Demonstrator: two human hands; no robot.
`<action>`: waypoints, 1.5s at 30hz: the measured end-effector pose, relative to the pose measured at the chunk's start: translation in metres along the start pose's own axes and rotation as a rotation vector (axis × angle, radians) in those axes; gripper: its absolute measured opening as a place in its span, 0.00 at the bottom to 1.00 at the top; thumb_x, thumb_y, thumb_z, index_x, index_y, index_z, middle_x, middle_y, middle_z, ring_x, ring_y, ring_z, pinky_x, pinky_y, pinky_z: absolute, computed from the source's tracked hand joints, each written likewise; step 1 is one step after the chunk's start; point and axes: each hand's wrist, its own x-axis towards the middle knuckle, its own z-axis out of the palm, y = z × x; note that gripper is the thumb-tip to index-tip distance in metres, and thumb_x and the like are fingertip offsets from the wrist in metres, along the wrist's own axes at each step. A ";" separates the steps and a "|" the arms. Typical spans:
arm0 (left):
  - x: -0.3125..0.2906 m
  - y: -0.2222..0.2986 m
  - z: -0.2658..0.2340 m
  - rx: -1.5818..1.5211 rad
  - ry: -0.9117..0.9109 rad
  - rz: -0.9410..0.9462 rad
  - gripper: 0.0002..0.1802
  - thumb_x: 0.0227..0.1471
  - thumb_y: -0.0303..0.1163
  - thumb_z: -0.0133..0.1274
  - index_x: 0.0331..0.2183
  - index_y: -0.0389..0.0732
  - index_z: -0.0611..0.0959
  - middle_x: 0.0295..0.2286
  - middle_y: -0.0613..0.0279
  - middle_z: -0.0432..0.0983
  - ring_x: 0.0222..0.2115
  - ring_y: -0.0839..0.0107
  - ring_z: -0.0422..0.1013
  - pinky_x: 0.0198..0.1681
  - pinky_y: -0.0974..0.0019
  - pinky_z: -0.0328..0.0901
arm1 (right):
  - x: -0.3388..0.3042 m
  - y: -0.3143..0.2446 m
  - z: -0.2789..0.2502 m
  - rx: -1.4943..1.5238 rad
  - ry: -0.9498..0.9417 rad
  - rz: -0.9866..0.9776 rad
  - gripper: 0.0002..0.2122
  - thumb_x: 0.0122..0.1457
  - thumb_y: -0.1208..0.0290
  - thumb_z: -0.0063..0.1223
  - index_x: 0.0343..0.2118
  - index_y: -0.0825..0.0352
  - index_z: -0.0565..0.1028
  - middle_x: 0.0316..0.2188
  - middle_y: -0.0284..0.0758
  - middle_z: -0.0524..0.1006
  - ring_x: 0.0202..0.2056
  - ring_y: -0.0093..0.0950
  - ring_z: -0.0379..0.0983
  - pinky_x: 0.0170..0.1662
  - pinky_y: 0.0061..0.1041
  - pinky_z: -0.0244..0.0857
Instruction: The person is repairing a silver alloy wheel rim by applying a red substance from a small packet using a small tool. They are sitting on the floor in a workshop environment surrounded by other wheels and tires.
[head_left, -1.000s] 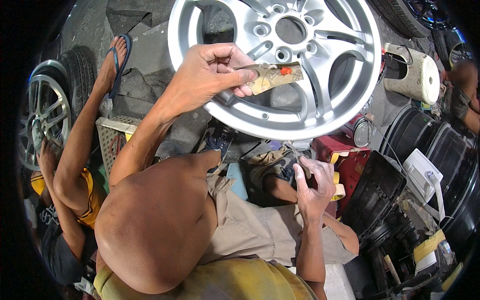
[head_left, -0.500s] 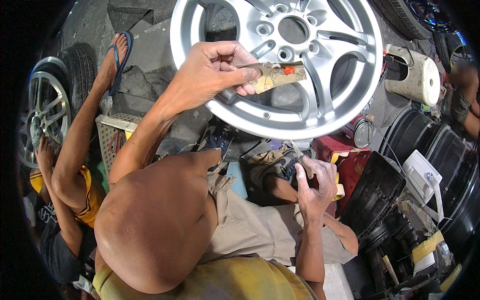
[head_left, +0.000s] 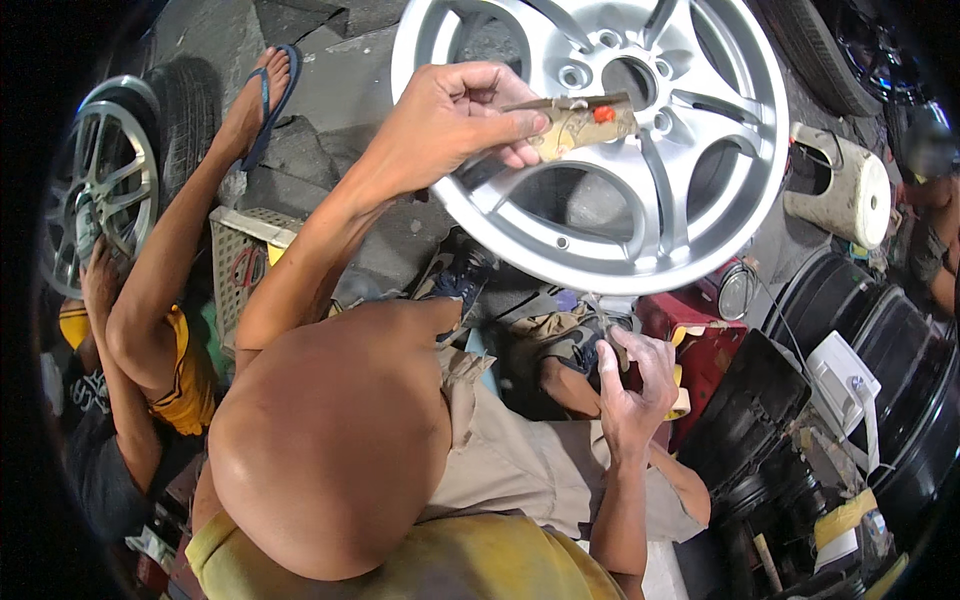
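Observation:
A silver alloy wheel rim [head_left: 665, 262] with several spokes fills the upper middle. In front of its near left part, my left hand [head_left: 465, 125] pinches a folded piece of tan sandpaper [head_left: 570, 135] between thumb and fingers. An orange-red dab of paste [head_left: 604, 114] sits on the paper, and its upper edge is dark. Below the rim's near edge, my right hand [head_left: 640, 378] is closed, white dust on its fingers. A thin, pale, blade-like tool [head_left: 604, 312] points up from its fingertips; the rest of it is hidden in the grip.
A cream plastic stool [head_left: 838, 190] lies at the right, above dark stacked rims [head_left: 880, 320]. A can [head_left: 735, 288] and a red box [head_left: 690, 335] stand below the wheel. At the left are a plastic crate [head_left: 232, 262] and another person's foot [head_left: 265, 100] and hand on another wheel [head_left: 115, 190].
The view has shifted, so most of the surroundings sit farther right. My left hand with the sandpaper has risen slightly against the wheel. My right hand keeps its grip nearly in place.

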 end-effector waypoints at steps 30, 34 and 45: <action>0.008 -0.022 -0.027 -0.071 0.061 0.099 0.09 0.60 0.27 0.61 0.40 0.32 0.84 0.32 0.58 0.82 0.32 0.74 0.81 0.35 0.76 0.76 | 0.023 -0.034 0.037 -0.055 -0.109 -0.161 0.13 0.49 0.78 0.68 0.40 0.66 0.83 0.37 0.36 0.80 0.40 0.37 0.74 0.47 0.35 0.68; 0.008 -0.024 -0.027 -0.069 0.062 0.090 0.09 0.60 0.27 0.61 0.40 0.32 0.84 0.32 0.58 0.82 0.32 0.74 0.81 0.35 0.76 0.76 | 0.022 -0.034 0.035 -0.049 -0.111 -0.145 0.13 0.49 0.78 0.68 0.40 0.65 0.83 0.37 0.36 0.80 0.40 0.38 0.74 0.47 0.35 0.68; 0.008 -0.023 -0.027 -0.055 0.049 0.116 0.09 0.59 0.27 0.61 0.40 0.32 0.84 0.32 0.58 0.82 0.31 0.74 0.81 0.35 0.75 0.77 | 0.024 -0.033 0.037 -0.066 -0.098 -0.184 0.13 0.49 0.79 0.68 0.39 0.65 0.83 0.36 0.36 0.80 0.40 0.37 0.73 0.46 0.35 0.67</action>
